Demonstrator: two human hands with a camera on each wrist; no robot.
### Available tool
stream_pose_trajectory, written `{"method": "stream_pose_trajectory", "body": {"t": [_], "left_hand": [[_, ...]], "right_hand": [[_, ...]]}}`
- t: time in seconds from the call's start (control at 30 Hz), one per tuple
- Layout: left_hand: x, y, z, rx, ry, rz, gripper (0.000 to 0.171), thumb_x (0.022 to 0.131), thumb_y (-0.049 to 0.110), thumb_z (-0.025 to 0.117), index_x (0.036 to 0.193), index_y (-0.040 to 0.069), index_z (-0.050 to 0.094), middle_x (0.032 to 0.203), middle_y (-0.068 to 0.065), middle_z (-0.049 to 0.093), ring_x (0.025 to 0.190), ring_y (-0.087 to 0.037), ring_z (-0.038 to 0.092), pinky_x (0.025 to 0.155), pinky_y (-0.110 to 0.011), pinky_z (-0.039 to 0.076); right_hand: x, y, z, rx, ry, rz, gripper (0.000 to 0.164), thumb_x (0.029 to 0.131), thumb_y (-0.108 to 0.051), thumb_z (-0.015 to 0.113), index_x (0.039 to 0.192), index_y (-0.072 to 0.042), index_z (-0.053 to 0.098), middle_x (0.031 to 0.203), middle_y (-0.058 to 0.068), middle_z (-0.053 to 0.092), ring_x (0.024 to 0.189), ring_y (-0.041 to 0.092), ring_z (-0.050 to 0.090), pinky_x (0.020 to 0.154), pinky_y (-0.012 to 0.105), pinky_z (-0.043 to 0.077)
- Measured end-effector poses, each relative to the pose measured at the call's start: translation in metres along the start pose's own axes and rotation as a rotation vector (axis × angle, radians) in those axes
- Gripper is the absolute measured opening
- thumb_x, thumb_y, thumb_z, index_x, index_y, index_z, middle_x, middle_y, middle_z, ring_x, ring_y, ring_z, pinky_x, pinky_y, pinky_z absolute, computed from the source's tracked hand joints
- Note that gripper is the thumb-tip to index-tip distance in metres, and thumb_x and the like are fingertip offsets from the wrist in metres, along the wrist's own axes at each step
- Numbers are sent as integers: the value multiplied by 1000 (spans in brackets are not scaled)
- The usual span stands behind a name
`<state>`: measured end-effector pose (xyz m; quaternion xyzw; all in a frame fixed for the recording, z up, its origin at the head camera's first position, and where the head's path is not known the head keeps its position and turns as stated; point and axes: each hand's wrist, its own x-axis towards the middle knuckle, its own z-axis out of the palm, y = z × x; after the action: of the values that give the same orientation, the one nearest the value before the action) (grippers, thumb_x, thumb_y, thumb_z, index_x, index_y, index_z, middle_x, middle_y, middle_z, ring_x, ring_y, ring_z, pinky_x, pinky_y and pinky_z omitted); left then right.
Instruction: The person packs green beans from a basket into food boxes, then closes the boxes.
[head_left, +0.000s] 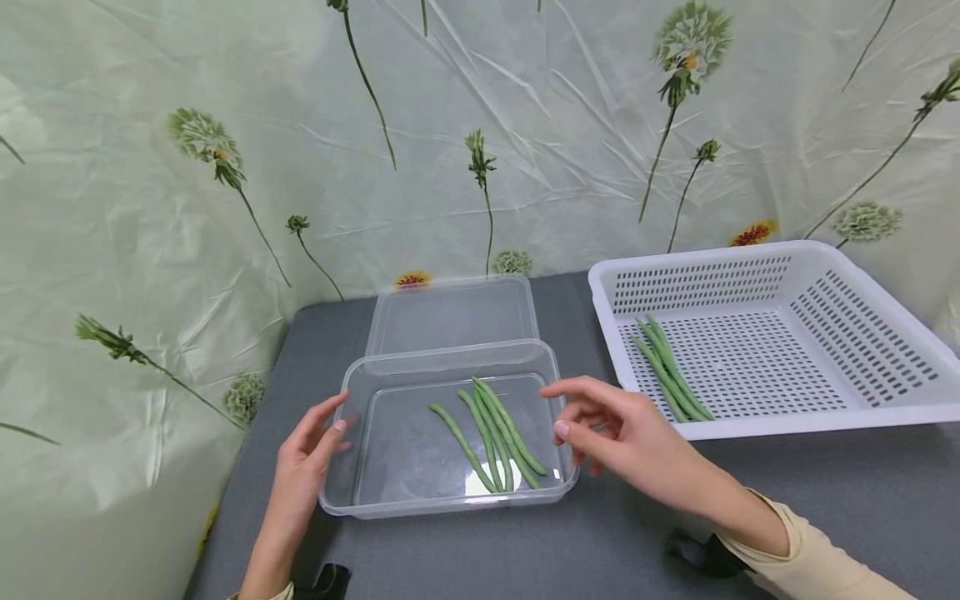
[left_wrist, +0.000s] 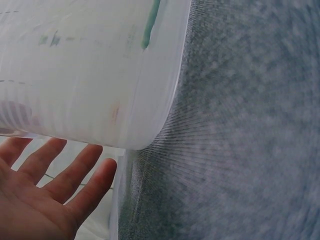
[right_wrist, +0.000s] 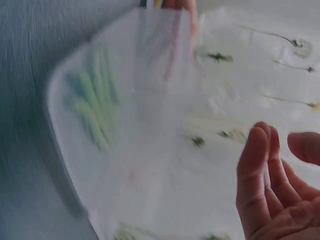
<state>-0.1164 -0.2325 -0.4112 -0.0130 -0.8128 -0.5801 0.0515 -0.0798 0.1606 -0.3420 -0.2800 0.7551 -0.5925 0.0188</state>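
A clear plastic container [head_left: 393, 450] stands in front of me with several green beans [head_left: 513, 427] lying in its right half. My left hand [head_left: 296, 475] is at the container's left side, fingers spread and fairly straight; in the left wrist view the fingertips [left_wrist: 102, 172] are right at the rim. Over the container's right edge is my right hand [head_left: 637, 437], its fingers loosely bent and a gap left between thumb and fingers, with nothing held. Blurred green beans [right_wrist: 95, 105] show through the container wall in the right wrist view.
A white perforated basket [head_left: 757, 358] at the right holds several more green beans [head_left: 678, 379]. Behind the container lies a clear flat lid [head_left: 453, 312]. A grey cloth [head_left: 525, 554] covers the table, and a flower-printed sheet [head_left: 570, 183] hangs behind and to the left.
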Motion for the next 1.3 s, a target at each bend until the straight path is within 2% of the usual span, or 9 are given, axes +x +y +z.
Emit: {"method": "stream_pose_trajectory", "body": {"t": [0.13,0.27,0.4,0.53,0.73,1.0,1.3], "left_hand": [[-1,0,0,14,3,-7,38,104,20,52,142,13,52,145,-4,49,113,-8,61,82,-24,52],[-1,1,0,17,1,-8,38,104,20,52,142,13,52,145,-3,49,114,-8,61,82,-24,52],[0,1,0,17,7,-6,38,104,18,51,142,12,52,145,-4,49,113,-8,61,82,-24,52],[0,2,0,19,4,-13,38,105,18,51,142,13,52,145,-4,48,114,-9,60,82,-24,52],[-1,3,0,19,0,-35,38,105,21,51,142,14,51,145,-2,48,114,-7,59,83,-24,51],[-2,3,1,25,1,-36,39,105,22,51,143,14,51,145,-2,48,114,-7,59,83,-24,51],[-2,3,1,18,-2,-29,39,105,21,50,142,13,51,145,-3,48,115,-10,59,83,-24,52]], "right_hand": [[-9,-11,-28,-87,56,-21,30,96,1,60,122,-14,61,89,2,67,66,17,63,53,33,54],[-17,-19,-57,-159,111,4,29,95,5,60,120,-11,61,87,5,67,65,20,63,54,33,54],[-17,-22,-84,-256,126,31,30,95,4,60,122,-10,60,85,6,67,62,20,63,55,32,53],[-10,-19,-108,-384,101,88,28,96,-3,63,122,-12,59,86,2,68,65,17,65,58,30,54],[2,-17,-139,-508,-41,254,26,96,-12,65,121,-9,57,97,4,68,74,14,67,63,33,57],[22,0,-176,-398,-242,438,33,97,-9,62,126,2,50,92,10,65,79,23,66,66,35,58],[39,49,-196,-362,-391,603,35,95,-2,61,126,7,48,92,10,64,82,28,63,68,40,58]]}}
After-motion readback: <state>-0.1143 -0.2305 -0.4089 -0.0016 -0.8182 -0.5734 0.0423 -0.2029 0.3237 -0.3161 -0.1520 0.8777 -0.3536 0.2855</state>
